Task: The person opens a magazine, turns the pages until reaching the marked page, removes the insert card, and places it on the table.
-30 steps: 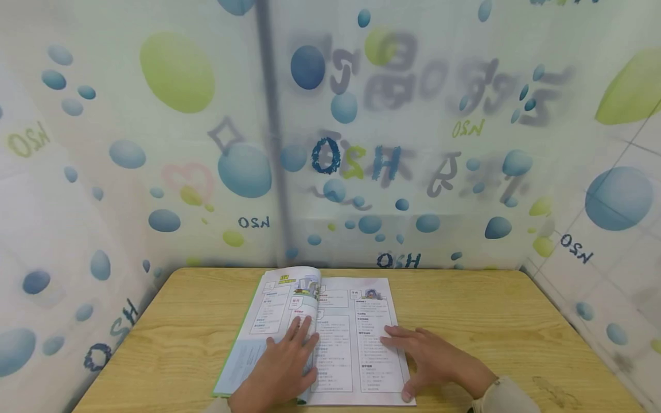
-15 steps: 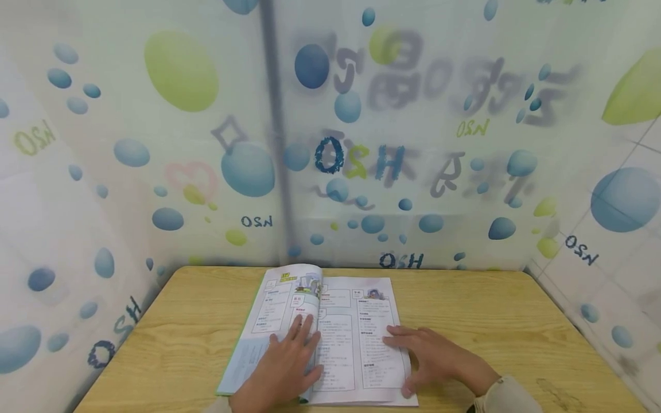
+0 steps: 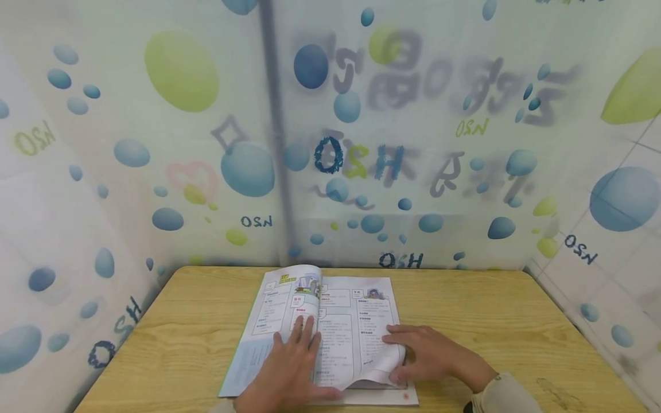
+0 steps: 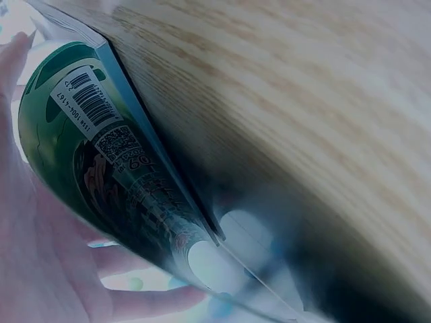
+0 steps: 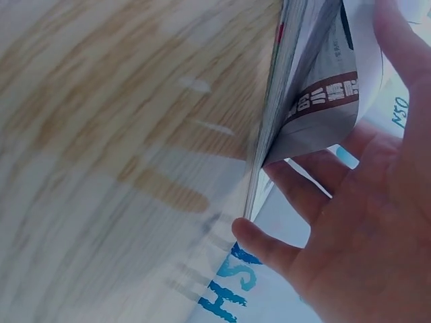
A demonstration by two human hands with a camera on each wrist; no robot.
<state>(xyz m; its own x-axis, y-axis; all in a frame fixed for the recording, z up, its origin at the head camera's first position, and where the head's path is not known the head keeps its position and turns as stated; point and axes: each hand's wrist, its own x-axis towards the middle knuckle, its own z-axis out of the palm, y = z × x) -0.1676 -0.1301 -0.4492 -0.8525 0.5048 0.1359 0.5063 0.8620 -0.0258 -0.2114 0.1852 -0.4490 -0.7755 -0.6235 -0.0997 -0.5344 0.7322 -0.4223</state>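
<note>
An open magazine lies on the wooden table; its barcode and green cover show in the left wrist view. My left hand rests with spread fingers on its left page, close to the fold. At the right page's outer edge, my right hand gathers the lower corner of a page between thumb and fingers. That page bulges up and exposes the sheet below. From the right wrist, the curled page rises off the stack, with the right hand around its edge.
The wooden tabletop extends to both sides of the magazine. Pale curtains with blue and green spots and H2O lettering hang behind the table and at both sides.
The lower corner of the right page has lifted and curled as my right thumb moved inward and up. My left thumb has spread farther to the right; the left hand stays on its page.
</note>
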